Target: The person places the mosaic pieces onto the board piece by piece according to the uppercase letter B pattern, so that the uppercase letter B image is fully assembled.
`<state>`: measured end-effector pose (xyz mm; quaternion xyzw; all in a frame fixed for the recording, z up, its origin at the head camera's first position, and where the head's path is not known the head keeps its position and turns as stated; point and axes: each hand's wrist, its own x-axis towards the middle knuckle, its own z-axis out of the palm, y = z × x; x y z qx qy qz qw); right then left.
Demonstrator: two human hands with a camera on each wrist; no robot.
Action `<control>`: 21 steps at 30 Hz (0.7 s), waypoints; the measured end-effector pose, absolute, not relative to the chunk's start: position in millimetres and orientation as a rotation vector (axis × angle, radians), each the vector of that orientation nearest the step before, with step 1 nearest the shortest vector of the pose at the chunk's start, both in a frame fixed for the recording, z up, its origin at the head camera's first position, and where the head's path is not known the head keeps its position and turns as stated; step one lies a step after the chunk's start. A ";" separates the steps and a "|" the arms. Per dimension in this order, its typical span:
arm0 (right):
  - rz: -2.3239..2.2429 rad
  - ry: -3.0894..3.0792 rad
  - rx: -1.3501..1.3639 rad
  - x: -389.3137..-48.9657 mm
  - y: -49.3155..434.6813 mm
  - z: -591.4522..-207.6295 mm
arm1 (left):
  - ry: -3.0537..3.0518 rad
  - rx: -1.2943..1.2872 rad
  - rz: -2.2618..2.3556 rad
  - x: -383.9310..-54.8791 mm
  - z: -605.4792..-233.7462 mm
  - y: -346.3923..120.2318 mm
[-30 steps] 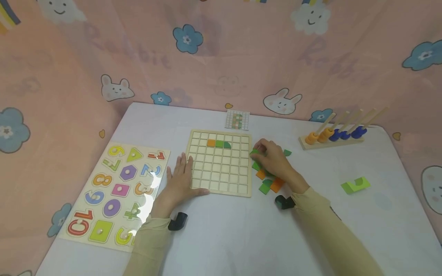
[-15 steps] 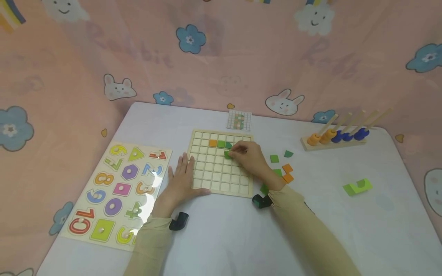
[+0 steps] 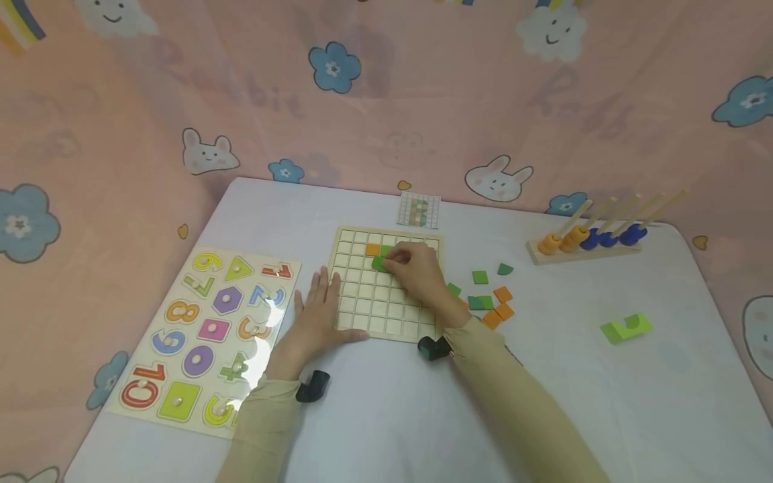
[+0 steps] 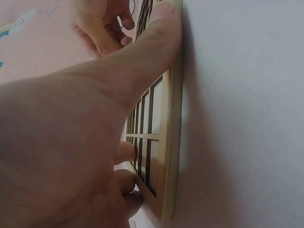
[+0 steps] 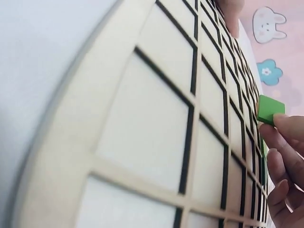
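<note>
My right hand (image 3: 417, 270) pinches a green square tile (image 5: 270, 109) between thumb and fingers, low over the upper part of the wooden grid board (image 3: 362, 322). In the head view the held tile overlaps the cells just below an orange tile (image 3: 373, 249) and a green tile (image 3: 386, 250) set in the board. My left hand (image 3: 314, 315) lies spread with straight fingers along the board's left side, the thumb (image 4: 159, 33) on its front edge. The quarter-round dark green tile seen earlier in that row is hidden behind the right hand.
Loose green tiles (image 3: 480, 277) and orange tiles (image 3: 502, 294) lie right of the board. A small pattern card (image 3: 419, 210) sits behind it. The number puzzle (image 3: 202, 335) is at left, a peg bead stand (image 3: 582, 245) at back right, a light green block (image 3: 627, 328) at right.
My right hand has gone from the loose tiles to the board with a green tile, then moved further left across the cells. The left hand has stayed in place.
</note>
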<state>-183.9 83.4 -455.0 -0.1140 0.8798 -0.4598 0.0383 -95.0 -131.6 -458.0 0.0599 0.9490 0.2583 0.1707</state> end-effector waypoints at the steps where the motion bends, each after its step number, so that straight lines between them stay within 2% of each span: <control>1: -1.403 2.708 -0.353 -184.6 81.4 -454.4 | 2.693 0.169 0.739 -95.1 -457.9 -131.6; 21: -1.288 2.745 -0.285 -186.1 63.0 -454.5 | 2.698 0.173 0.726 -95.4 -457.6 -131.6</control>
